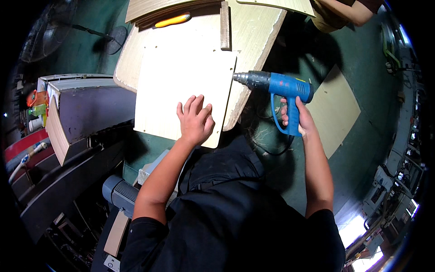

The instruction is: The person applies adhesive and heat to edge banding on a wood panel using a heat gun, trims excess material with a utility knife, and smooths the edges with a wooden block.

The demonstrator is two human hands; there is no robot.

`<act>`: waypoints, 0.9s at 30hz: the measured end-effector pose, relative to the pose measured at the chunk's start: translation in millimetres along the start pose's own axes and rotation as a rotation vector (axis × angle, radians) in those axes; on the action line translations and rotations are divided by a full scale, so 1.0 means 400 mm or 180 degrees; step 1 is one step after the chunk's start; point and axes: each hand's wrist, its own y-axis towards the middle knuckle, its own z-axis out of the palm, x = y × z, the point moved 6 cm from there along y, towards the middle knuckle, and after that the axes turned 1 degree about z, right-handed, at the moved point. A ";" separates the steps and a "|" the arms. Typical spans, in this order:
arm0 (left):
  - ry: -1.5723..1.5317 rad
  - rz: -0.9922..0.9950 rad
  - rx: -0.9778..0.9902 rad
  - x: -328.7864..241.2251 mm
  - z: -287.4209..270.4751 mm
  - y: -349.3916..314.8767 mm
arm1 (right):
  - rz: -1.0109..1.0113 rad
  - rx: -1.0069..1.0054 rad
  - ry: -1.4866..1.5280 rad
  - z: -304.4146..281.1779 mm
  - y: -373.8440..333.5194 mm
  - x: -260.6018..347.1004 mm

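Observation:
My right hand [300,115] is wrapped round the handle of a blue heat gun [285,86]. Its stepped metal nozzle points left, close to the right edge of a pale board [181,81]. The board has small holes near its edges and lies on a wood-topped table [260,31], its near end overhanging the table's front. My left hand [195,120] rests on the board's near part, fingers spread, with nothing held. A dark cord runs down from the heat gun's handle.
An orange-yellow knife [172,20] lies by stacked boards [149,9] at the table's far side, near a wooden strip [225,27]. Another board [335,113] lies on the floor at right. A grey motor [120,192] stands lower left. Another person's arm [344,11] shows at top right.

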 end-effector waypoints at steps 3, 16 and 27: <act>0.0007 0.0013 -0.0013 0.002 0.001 -0.001 | -0.0099 -0.0015 0.0049 0.008 0.029 0.042; -0.0027 -0.0054 -0.0011 0.001 -0.002 0.000 | -0.0217 -0.0030 -0.1560 0.207 0.074 0.362; -0.0239 -0.0128 0.0244 0.014 -0.015 -0.003 | -0.1366 0.1428 -0.3229 0.667 -0.012 0.211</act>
